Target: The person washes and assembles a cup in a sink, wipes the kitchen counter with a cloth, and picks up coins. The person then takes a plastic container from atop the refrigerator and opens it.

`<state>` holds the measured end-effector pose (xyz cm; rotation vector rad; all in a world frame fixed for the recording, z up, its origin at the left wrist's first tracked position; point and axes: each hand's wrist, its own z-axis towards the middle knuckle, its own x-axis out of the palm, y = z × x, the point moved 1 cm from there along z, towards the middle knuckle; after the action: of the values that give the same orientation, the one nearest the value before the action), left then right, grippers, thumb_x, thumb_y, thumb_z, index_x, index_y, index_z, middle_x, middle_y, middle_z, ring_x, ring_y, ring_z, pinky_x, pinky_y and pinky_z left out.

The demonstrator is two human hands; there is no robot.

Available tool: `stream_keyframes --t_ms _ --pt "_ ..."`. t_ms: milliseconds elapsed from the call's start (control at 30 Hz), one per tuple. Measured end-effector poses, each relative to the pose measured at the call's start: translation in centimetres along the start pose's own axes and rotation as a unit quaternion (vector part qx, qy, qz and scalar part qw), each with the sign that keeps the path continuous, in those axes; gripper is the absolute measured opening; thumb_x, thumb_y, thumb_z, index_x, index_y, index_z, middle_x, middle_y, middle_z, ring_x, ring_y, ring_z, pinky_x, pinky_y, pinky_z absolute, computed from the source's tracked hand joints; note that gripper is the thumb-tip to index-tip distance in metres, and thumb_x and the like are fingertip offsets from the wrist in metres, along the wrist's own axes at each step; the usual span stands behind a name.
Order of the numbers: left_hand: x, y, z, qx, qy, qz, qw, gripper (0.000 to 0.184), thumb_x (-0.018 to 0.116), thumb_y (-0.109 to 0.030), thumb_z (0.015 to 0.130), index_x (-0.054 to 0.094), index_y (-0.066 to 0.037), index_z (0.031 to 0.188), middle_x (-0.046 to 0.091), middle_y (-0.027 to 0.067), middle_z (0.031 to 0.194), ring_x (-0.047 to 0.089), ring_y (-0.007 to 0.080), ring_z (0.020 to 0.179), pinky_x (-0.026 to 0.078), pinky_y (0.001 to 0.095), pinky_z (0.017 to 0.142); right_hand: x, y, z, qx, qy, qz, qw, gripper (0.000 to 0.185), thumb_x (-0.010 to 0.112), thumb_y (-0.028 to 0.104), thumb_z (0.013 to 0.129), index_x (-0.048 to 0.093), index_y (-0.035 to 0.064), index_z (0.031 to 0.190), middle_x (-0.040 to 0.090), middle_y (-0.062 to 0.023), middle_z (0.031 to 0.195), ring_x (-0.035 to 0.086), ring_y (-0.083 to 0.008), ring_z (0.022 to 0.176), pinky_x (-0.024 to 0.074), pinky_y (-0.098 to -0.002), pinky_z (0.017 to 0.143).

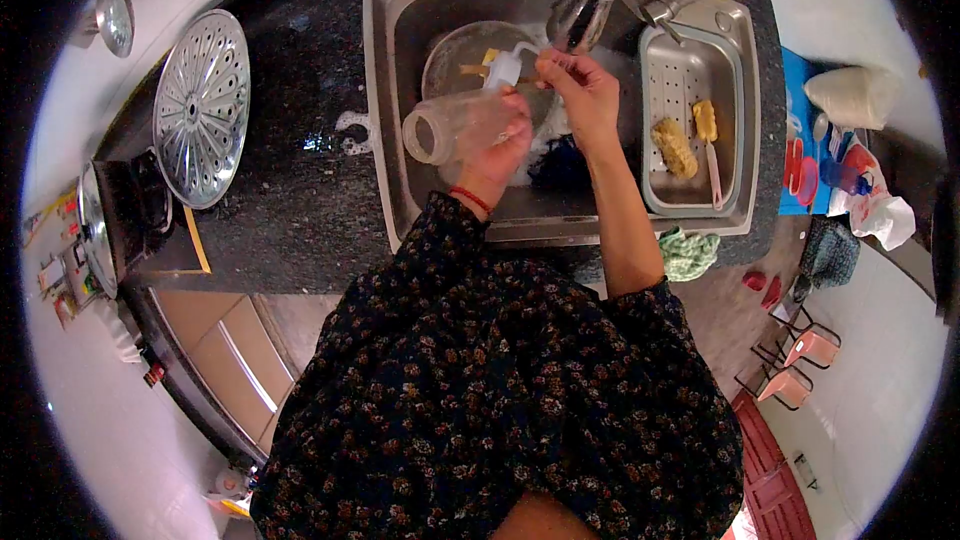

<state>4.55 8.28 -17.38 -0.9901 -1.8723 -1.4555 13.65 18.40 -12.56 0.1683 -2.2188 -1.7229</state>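
Observation:
My left hand is closed around a clear plastic bottle, tilted over the sink with its round open end toward the lower left. Just beyond that hand is a white pump top with a curved spout. My right hand is closed in a pinch beside the spout, below the tap head. Whether its fingertips grip the pump top or something thinner is too small to tell. Underneath, a large round dish lies in the metal sink, near a dark scrubbing cloth.
A grey drain basket on the right holds a yellow sponge and a brush. A green cloth hangs at the counter edge. On the dark counter left stands a perforated steel disc beside a dark pot.

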Motion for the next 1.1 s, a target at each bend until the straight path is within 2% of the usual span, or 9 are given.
stream_keyframes --t_ms 233,333,433,600,700,800,900,1000,1100 --pt "-0.1 0.0 0.1 0.003 0.008 0.027 1.0 0.029 0.048 -0.016 0.087 0.049 0.004 0.108 0.055 0.0088 0.093 0.054 0.0204 0.093 0.041 0.0309 0.059 0.1 0.1 0.0 0.005 -0.004 0.008 1.0 0.016 0.07 0.008 0.078 0.065 -0.0042 0.089 0.066 -0.0054 0.078 0.06 -0.0088 0.066 0.0485 -0.0219 0.063" --pt "0.0 0.0 0.2 -0.017 0.021 0.008 1.0 0.029 0.047 -0.017 0.088 0.049 0.003 0.109 0.056 0.0096 0.096 0.054 0.0211 0.093 0.041 0.0317 0.059 0.1 0.3 0.0 0.002 -0.008 -0.015 1.0 0.016 0.07 0.008 0.078 0.065 -0.0044 0.088 0.066 -0.0054 0.078 0.06 -0.0091 0.065 0.0487 -0.0217 0.062" --pt "-0.5 -0.2 0.1 -0.021 0.021 -0.01 1.0 0.041 0.052 -0.025 0.083 0.048 0.002 0.114 0.056 0.0105 0.105 0.054 0.0229 0.097 0.042 0.0314 0.064 0.2 0.6 0.0 -0.002 -0.004 -0.001 1.0 0.016 0.07 0.008 0.078 0.065 -0.0043 0.088 0.066 -0.0052 0.077 0.06 -0.009 0.065 0.0486 -0.0214 0.062" --pt "-0.7 -0.2 0.3 -0.028 0.037 0.002 0.999 0.039 0.05 -0.025 0.085 0.049 0.002 0.113 0.056 0.0105 0.105 0.053 0.023 0.097 0.042 0.032 0.064 0.3 0.4 0.2 -0.002 -0.005 0.01 1.0 0.015 0.07 0.008 0.079 0.066 -0.0034 0.088 0.065 -0.0046 0.073 0.059 -0.0081 0.063 0.0471 -0.0207 0.061" --pt "-0.9 -0.2 0.3 -0.04 0.04 -0.007 0.998 0.038 0.05 -0.025 0.085 0.05 0.002 0.112 0.056 0.0102 0.104 0.054 0.0229 0.096 0.043 0.0318 0.064 0.0 0.5 0.2 -0.006 0.006 -0.032 0.999 0.014 0.069 0.01 0.08 0.066 -0.0015 0.087 0.063 -0.0045 0.073 0.057 -0.0082 0.066 0.0453 -0.0223 0.061" --pt "-1.0 0.0 0.1 -0.048 0.007 -0.002 0.999 0.038 0.051 -0.025 0.085 0.05 0.003 0.111 0.056 0.01 0.102 0.054 0.0226 0.094 0.044 0.0313 0.064 -0.2 -0.4 0.5 -0.085 -0.005 -0.117 0.989 0.013 0.069 0.011 0.079 0.065 -0.0003 0.084 0.061 -0.0059 0.075 0.055 -0.0101 0.068 0.0437 -0.0247 0.061" --pt "-1.4 0.2 0.3 -0.062 0.011 0.002 0.998 0.038 0.051 -0.025 0.085 0.051 0.003 0.11 0.057 0.0104 0.101 0.055 0.0225 0.094 0.045 0.0312 0.065 0.0 -0.8 0.5 -0.109 -0.021 -0.145 0.983 0.015 0.063 0.013 0.084 0.062 -0.0013 0.079 0.059 -0.0097 0.078 0.055 -0.0156 0.069 0.0438 -0.0289 0.062" --pt "-1.2 0.6 0.3 -0.057 0.023 0.022 0.998 0.038 0.05 -0.026 0.085 0.052 0.004 0.109 0.058 0.0115 0.1 0.056 0.0229 0.094 0.045 0.0311 0.064 0.6 -0.6 0.4 -0.149 -0.038 -0.183 0.971 0.02 0.054 0.013 0.088 0.06 -0.0008 0.075 0.058 -0.0118 0.073 0.056 -0.021 0.066 0.0434 -0.0326 0.061" --pt "-1.3 0.7 0.4 -0.04 0.018 0.04 0.998 0.038 0.05 -0.028 0.086 0.053 0.004 0.107 0.059 0.0121 0.1 0.057 0.0237 0.093 0.046 0.0315 0.063 1.2 -0.6 0.1 -0.112 -0.031 -0.208 0.971 0.02 0.048 0.014 0.09 0.06 0.0011 0.08 0.056 -0.0127 0.067 0.056 -0.0249 0.064 0.0436 -0.0362 0.06"
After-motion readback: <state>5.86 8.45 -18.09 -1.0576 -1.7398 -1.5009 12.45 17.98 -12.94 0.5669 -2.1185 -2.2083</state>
